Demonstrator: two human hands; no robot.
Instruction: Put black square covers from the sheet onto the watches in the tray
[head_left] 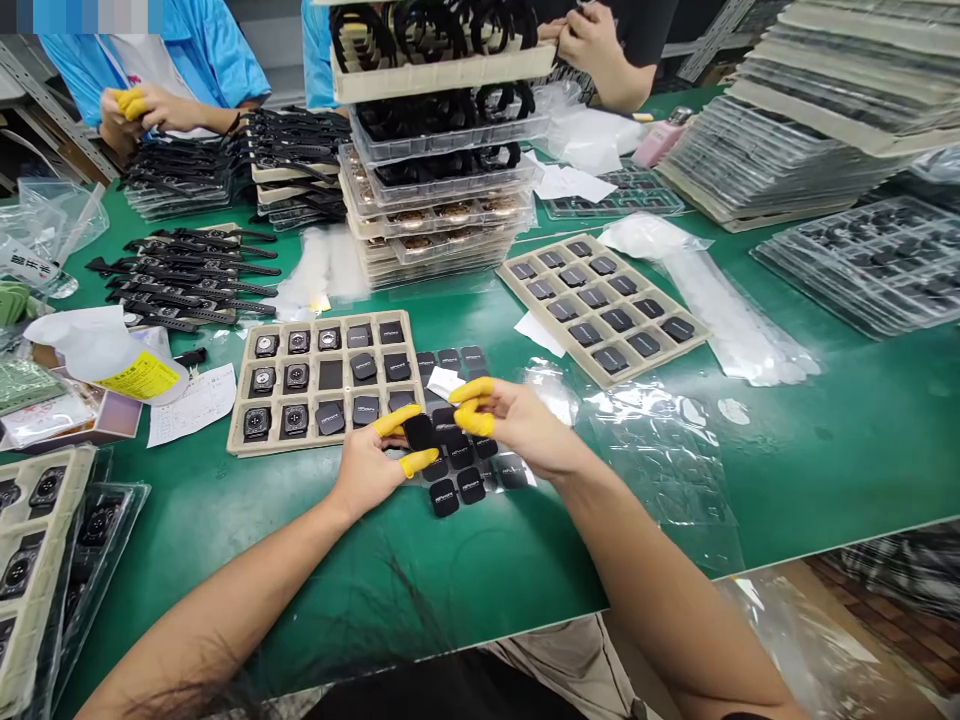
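My left hand (379, 455), with yellow finger covers, holds a black watch face (418, 432) between thumb and fingers. Just to its right, my right hand (510, 420), also in yellow finger covers, has its fingers bent together by a small white piece (444, 382); whether it grips that piece is unclear. Beneath both hands lies a sheet of black square stickers (471, 484) with pale lettering. Beside my left hand, a beige tray (285, 446) holds watch bodies in its left columns and lettered black squares in the others; one compartment shows only its dark bottom.
A second beige tray (615, 378) of black squares lies at the right. Tall stacked trays (442, 150) stand behind. Watches with straps (195, 275), a white bottle (112, 355) and clear plastic sheets (660, 450) surround the work area. Other people's hands (154, 108) are across the table.
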